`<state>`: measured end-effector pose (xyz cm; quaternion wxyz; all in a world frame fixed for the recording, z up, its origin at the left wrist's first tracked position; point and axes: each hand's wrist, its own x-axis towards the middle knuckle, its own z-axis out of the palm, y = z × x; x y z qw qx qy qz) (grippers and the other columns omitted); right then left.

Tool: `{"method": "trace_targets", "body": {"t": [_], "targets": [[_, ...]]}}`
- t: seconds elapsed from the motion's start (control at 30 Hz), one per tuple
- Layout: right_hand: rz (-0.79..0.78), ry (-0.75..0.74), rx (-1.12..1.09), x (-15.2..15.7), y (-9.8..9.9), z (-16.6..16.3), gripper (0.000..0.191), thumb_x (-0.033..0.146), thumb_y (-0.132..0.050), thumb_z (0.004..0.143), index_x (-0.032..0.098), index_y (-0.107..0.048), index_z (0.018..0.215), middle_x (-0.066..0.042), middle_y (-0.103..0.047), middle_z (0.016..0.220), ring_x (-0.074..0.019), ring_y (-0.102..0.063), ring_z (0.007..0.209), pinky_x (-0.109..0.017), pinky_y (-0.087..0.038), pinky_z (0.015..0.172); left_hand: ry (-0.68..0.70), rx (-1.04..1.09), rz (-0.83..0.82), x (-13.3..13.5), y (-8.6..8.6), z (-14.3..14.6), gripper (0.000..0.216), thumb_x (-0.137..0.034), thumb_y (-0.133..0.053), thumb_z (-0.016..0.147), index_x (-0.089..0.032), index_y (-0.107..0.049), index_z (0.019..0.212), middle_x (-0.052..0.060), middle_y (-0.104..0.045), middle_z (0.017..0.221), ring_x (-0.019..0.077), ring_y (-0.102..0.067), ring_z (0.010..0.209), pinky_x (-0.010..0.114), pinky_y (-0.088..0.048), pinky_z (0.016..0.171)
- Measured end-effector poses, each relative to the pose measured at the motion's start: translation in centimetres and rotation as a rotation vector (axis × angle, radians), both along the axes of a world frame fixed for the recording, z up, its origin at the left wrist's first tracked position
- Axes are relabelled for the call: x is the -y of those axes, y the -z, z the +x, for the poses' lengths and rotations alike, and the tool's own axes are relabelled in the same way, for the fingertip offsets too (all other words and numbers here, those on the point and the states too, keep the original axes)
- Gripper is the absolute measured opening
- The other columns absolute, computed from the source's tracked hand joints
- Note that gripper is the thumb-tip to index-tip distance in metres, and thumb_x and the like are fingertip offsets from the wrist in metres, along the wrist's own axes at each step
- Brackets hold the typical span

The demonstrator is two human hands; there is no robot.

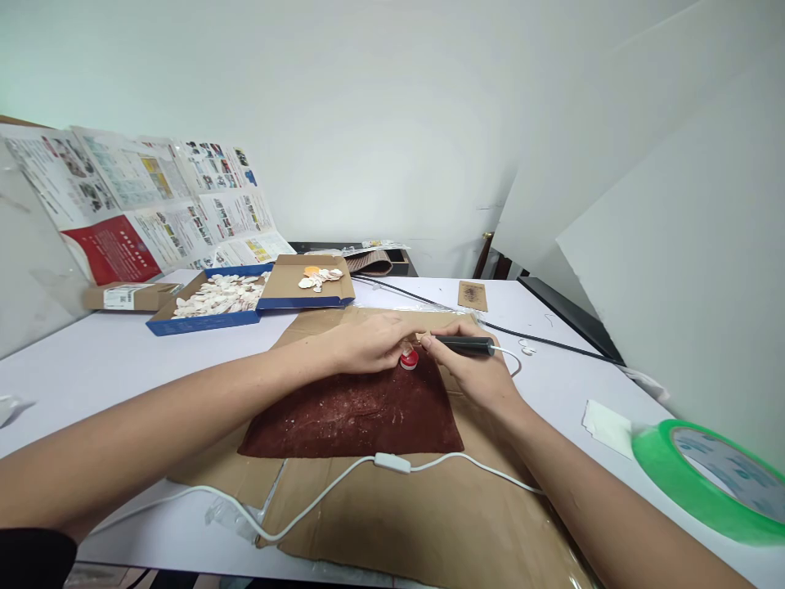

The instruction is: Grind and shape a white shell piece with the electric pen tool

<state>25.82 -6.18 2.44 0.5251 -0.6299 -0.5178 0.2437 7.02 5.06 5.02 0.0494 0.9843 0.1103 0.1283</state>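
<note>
My right hand (475,364) is closed round a black pen-shaped electric tool (466,345), whose white cable leaves its back end. The tool's tip points left and is hidden at the fingertips. Close beside it, my left hand (374,342) has its fingers curled together at a small round red and white piece (409,358), pinching it over a dark red cloth (356,413). The index finger reaches toward the tool's front end. White specks lie scattered on the cloth, which rests on brown cardboard (380,523).
A blue box (202,325) at back left holds many flat white pieces; several more lie on its lid (307,303). A white cable with an inline switch (392,463) crosses the cardboard. Green tape (662,478) lies at right, near folded white paper (607,425). A wall stands behind.
</note>
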Motion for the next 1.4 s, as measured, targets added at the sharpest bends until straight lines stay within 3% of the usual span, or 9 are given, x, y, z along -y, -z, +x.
{"method": "trace_targets", "body": {"t": [0.37, 0.7, 0.87, 1.13, 1.4], "targets": [[-0.030, 0.004, 0.152, 0.4, -0.6, -0.3, 0.024, 0.049, -0.074, 0.082, 0.026, -0.071, 0.075, -0.002, -0.077, 0.085, -0.0246, -0.067, 0.084, -0.036, -0.046, 0.071, 0.020, 0.044, -0.011, -0.1, 0.0, 0.0, 0.024, -0.021, -0.050, 0.099, -0.018, -0.066, 0.117, 0.010, -0.073, 0.103, 0.0236, -0.067, 0.096, 0.036, -0.054, 0.087], [-0.072, 0.016, 0.185, 0.3, -0.7, -0.3, 0.028, 0.053, -0.072, 0.080, 0.026, -0.069, 0.074, -0.002, -0.075, 0.085, -0.0247, -0.066, 0.084, -0.036, -0.044, 0.070, -0.006, -0.001, 0.011, 0.0, 0.0, -0.1, 0.028, -0.016, -0.054, 0.095, -0.016, -0.067, 0.120, 0.011, -0.074, 0.103, 0.0245, -0.068, 0.096, 0.037, -0.053, 0.087], [-0.123, 0.009, 0.193, 0.4, -0.7, -0.3, 0.026, 0.051, -0.070, 0.080, 0.026, -0.065, 0.073, -0.001, -0.073, 0.083, -0.0235, -0.065, 0.083, -0.036, -0.044, 0.073, -0.033, 0.122, -0.009, -0.3, 0.2, -1.0, 0.036, -0.013, -0.052, 0.096, -0.016, -0.062, 0.131, 0.012, -0.074, 0.116, 0.0239, -0.067, 0.108, 0.036, -0.053, 0.093], [-0.179, 0.026, 0.235, 0.3, -0.5, -0.2, 0.026, 0.052, -0.069, 0.082, 0.028, -0.065, 0.073, 0.001, -0.075, 0.082, -0.0251, -0.068, 0.082, -0.035, -0.043, 0.069, -0.071, 0.155, -0.036, 0.0, -0.1, -2.2, 0.044, -0.007, -0.049, 0.092, -0.015, -0.061, 0.133, 0.012, -0.073, 0.114, 0.0235, -0.065, 0.107, 0.036, -0.055, 0.091], [-0.125, 0.014, 0.250, 0.1, -0.2, 0.1, 0.023, 0.048, -0.071, 0.080, 0.027, -0.066, 0.071, 0.000, -0.076, 0.080, -0.0255, -0.068, 0.080, -0.035, -0.044, 0.068, -0.069, 0.164, -0.028, 0.2, -0.2, -1.9, 0.046, -0.005, -0.050, 0.090, -0.015, -0.061, 0.133, 0.012, -0.073, 0.111, 0.0237, -0.065, 0.109, 0.035, -0.054, 0.091]]}}
